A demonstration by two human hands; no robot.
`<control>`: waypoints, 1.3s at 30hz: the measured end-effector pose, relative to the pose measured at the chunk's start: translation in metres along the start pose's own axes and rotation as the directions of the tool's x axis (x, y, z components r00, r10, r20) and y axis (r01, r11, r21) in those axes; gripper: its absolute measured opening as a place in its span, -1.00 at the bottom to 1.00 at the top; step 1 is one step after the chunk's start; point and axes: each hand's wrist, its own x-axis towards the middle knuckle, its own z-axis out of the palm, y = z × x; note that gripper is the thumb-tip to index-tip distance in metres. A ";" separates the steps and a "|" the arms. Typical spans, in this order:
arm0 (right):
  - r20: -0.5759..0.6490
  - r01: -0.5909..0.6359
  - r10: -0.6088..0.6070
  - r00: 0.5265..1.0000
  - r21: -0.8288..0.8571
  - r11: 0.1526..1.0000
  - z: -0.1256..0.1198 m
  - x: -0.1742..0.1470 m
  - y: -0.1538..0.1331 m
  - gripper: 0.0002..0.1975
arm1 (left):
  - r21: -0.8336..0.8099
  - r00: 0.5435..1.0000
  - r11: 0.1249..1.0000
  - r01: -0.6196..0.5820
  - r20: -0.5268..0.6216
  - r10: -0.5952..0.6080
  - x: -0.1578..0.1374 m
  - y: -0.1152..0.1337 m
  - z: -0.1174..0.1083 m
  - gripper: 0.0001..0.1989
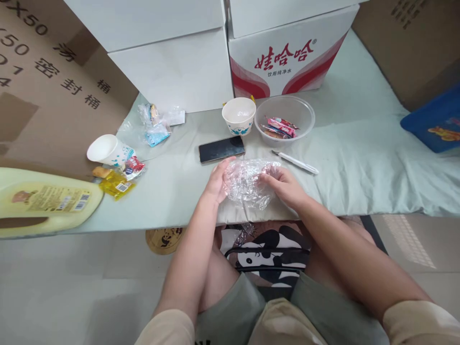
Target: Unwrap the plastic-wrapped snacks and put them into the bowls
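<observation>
A crumpled sheet of clear plastic wrap is stretched between my two hands at the front edge of the cloth-covered surface. My left hand grips its left side, with the fingers partly behind the film. On the other side, my right hand pinches the wrap between thumb and fingers. Just beyond it lie a dark phone and a white pen-like cutter. Behind those stand a paper cup and a clear plastic bowl containing several wrapped snacks.
At the left, a tipped paper cup, a yellow packet and a large pale-yellow bottle lie near a cardboard box. Plastic packaging sits farther back. White boxes line the rear, and a blue object is at right.
</observation>
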 end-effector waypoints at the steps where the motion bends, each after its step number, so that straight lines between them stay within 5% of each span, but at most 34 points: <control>1: -0.010 0.001 -0.001 1.000 0.005 1.000 -0.001 0.000 0.000 -0.60 | 0.019 1.000 1.000 0.013 -0.019 -0.013 0.002 -0.001 0.000 -0.50; 5: -0.085 0.080 -0.073 0.994 0.072 0.994 -0.004 -0.004 0.002 -0.64 | 0.031 0.999 0.999 0.039 0.010 -0.039 0.001 0.000 -0.007 -0.47; 7: -0.085 0.115 -0.106 0.991 0.104 0.988 -0.005 -0.008 0.001 -0.64 | 0.055 0.974 0.992 0.114 0.193 -0.123 -0.002 0.002 -0.009 -0.38; 10: -0.072 0.050 -0.045 0.996 0.072 0.996 -0.004 -0.010 -0.001 -0.66 | 0.140 0.869 0.972 0.188 0.438 -0.231 -0.005 0.001 -0.007 -0.28; 14: -0.220 -0.014 0.031 0.975 0.080 0.997 -0.004 -0.007 -0.004 -0.64 | 0.134 0.949 0.990 0.048 0.304 -0.087 -0.006 -0.001 -0.001 -0.56; 16: -0.266 -0.001 0.021 0.964 0.076 0.997 -0.005 -0.007 -0.005 -0.63 | 0.103 0.966 0.995 0.008 0.256 -0.034 -0.007 0.001 -0.001 -0.54; 20: -0.278 0.038 -0.037 0.960 0.000 0.999 -0.009 -0.008 -0.006 -0.69 | 0.132 0.936 0.988 0.074 0.334 -0.114 -0.010 0.007 -0.006 -0.29; 23: -0.240 0.051 -0.052 0.969 -0.012 0.999 -0.008 -0.009 -0.004 -0.66 | 0.220 0.933 0.971 0.090 0.322 -0.159 -0.010 0.008 -0.007 -0.40; 28: -0.280 0.064 -0.029 0.959 0.118 0.991 -0.010 -0.006 -0.001 -0.71 | 0.191 0.975 0.982 -0.001 0.216 -0.041 -0.008 0.007 -0.005 -0.65; 32: -0.198 0.133 -0.098 0.975 0.173 0.976 -0.017 -0.006 -0.001 -0.63 | 0.104 0.957 0.994 -0.036 0.290 0.004 -0.007 0.011 -0.010 -0.78; 37: -0.260 0.099 -0.062 0.964 0.129 0.987 -0.019 -0.005 0.006 -0.70 | 0.268 0.943 0.949 -0.166 0.323 0.074 -0.004 0.006 -0.015 -0.74; 39: -0.260 0.025 0.023 0.965 0.181 0.983 -0.017 -0.004 0.008 -0.47 | 0.311 0.944 0.922 -0.231 0.302 0.135 -0.004 0.002 -0.015 -0.65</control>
